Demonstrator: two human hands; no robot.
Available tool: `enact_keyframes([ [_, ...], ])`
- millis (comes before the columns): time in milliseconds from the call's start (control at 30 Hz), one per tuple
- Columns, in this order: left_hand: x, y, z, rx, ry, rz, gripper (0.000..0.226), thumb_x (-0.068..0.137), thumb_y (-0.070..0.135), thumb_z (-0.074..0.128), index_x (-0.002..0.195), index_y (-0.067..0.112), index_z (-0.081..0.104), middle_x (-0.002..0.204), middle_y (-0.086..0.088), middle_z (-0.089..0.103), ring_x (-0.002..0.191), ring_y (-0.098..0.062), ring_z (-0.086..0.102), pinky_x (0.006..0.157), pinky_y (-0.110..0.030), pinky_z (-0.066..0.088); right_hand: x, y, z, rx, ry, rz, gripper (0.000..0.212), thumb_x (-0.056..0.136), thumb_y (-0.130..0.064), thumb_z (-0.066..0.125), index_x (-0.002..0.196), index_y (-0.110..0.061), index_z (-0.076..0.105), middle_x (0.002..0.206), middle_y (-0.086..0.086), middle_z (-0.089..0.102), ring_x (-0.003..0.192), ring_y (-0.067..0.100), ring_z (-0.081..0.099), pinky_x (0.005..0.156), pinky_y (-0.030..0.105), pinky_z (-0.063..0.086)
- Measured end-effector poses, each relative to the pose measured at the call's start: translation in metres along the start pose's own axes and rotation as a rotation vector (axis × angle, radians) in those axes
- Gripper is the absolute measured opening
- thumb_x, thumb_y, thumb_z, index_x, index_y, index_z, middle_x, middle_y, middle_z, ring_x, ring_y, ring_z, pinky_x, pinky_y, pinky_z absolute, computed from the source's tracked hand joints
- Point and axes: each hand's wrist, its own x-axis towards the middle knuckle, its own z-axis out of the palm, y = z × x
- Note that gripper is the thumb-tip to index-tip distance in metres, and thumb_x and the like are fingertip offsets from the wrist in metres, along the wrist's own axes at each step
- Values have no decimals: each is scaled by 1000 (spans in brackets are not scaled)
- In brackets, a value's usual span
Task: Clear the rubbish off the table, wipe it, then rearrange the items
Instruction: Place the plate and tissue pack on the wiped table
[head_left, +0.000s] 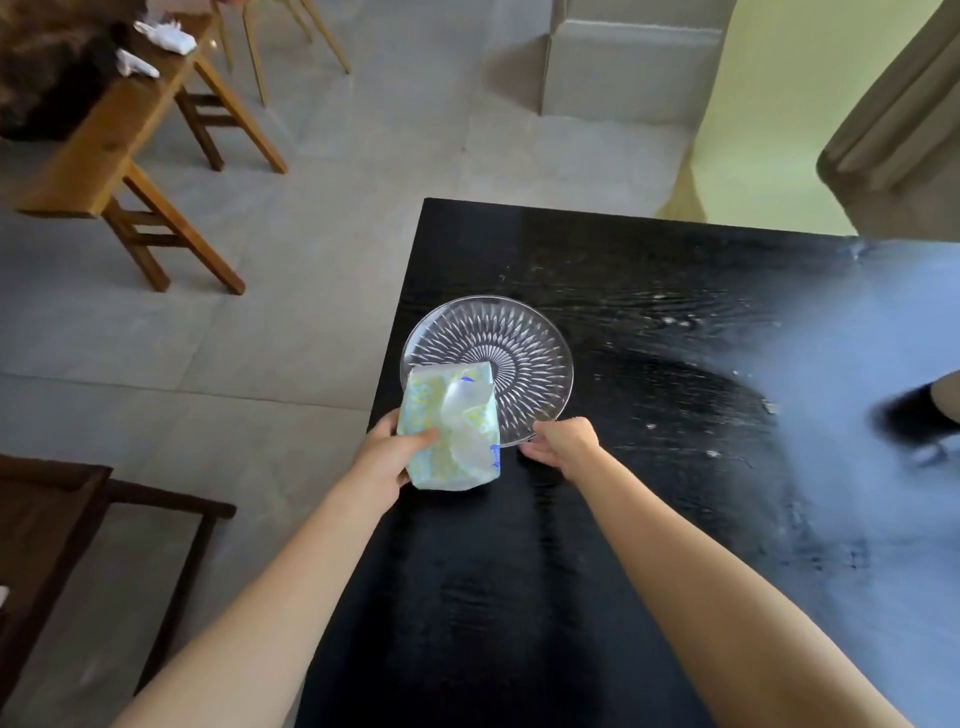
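A clear cut-glass plate (511, 343) lies near the left edge of the black table (649, 519). My left hand (392, 449) grips a soft tissue pack (449, 428) with a pale green and yellow pattern, held over the plate's near-left rim. My right hand (563, 444) pinches the plate's near rim, fingers curled on the glass. Pale smears and crumbs mark the table top to the right of the plate.
A wooden bench (119, 135) with crumpled white tissues (166, 34) stands on the tiled floor at the far left. A dark wooden frame (78, 519) sits near left. A dark object (914, 415) rests at the table's right edge, blurred.
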Motion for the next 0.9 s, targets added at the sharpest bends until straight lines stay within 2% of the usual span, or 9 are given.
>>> enact_keyframes([
  [100, 2, 5, 25, 6, -57, 9, 48, 77, 1, 70, 117, 23, 55, 104, 1, 67, 96, -21, 64, 84, -40, 52, -15, -6, -17, -254, 59, -130, 33, 92, -27, 50, 101, 2, 62, 85, 15, 68, 60, 23, 64, 64, 35, 59],
  [233, 4, 6, 69, 7, -107, 29, 43, 78, 1, 68, 114, 22, 55, 99, 3, 66, 88, -16, 64, 73, -34, 53, -40, -5, -47, -311, -297, -268, 38, 91, -50, 46, 109, -19, 58, 97, -3, 67, 87, 13, 65, 71, 29, 58],
  [300, 2, 3, 95, 21, -141, 49, 39, 81, 3, 66, 113, 20, 55, 94, 4, 66, 83, -12, 64, 66, -28, 52, -41, 0, -64, -294, -310, -342, 32, 89, -37, 58, 114, -17, 55, 105, 1, 65, 91, 13, 66, 66, 25, 58],
  [367, 0, -3, 121, 49, -196, 77, 32, 85, 10, 63, 115, 16, 56, 96, 4, 66, 84, -11, 65, 64, -25, 54, -34, 0, -84, -204, -165, -399, 23, 88, -16, 62, 110, -12, 55, 105, 10, 63, 85, 17, 66, 65, 25, 60],
  [433, -1, -13, 143, 116, -257, 133, 38, 90, 20, 58, 127, 12, 52, 110, -1, 66, 98, -16, 64, 81, -30, 55, -23, -6, -105, -126, -50, -419, 22, 87, -6, 59, 109, -8, 57, 100, 13, 64, 79, 19, 66, 66, 27, 60],
  [500, -2, -28, 159, 325, -243, 237, 52, 92, 28, 54, 140, 16, 39, 128, -2, 59, 115, -13, 56, 102, -31, 43, -11, -14, -123, -58, 20, -429, 21, 87, -5, 58, 107, -6, 58, 94, 12, 64, 76, 19, 65, 63, 25, 60],
  [667, -2, -96, 173, 1178, -248, 664, 65, 94, 42, 44, 149, 24, 15, 159, 0, 13, 146, -14, 10, 115, -28, 13, 21, -31, -150, -41, 118, -396, 16, 87, -8, 59, 103, -9, 59, 93, 10, 63, 78, 20, 64, 62, 23, 59],
  [767, 5, -123, 176, 1489, -211, 666, 73, 94, 50, 36, 149, 21, -1, 159, -5, -8, 146, -19, -10, 118, -34, -5, 38, -36, -154, -101, 138, -363, 17, 86, -9, 58, 102, -8, 60, 91, 6, 64, 72, 21, 67, 62, 25, 61],
  [900, 9, -139, 175, 1687, -168, 667, 80, 91, 60, 30, 148, 20, -9, 157, -8, -19, 144, -23, -20, 116, -37, -13, 53, -33, -150, -259, 108, -357, 28, 86, -17, 57, 108, 1, 58, 96, 12, 63, 85, 28, 67, 80, 43, 59],
])
